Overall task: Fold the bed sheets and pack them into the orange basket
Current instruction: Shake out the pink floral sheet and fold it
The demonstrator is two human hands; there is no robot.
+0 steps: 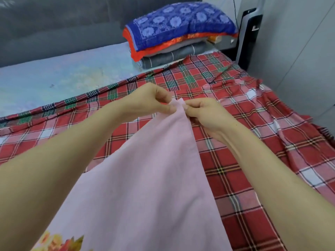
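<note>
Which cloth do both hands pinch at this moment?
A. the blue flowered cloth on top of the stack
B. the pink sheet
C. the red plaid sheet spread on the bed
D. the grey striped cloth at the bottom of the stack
B: the left hand and the right hand pinch the top of the pink sheet together, raised over the red plaid sheet.

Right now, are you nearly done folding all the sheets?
Not yet. A folded pile sits farther back, so some looks done. The left hand and right hand pinch corners of the pink sheet together, mid-fold. The red plaid sheet lies spread out, unfolded, and no orange basket is in view.
</note>
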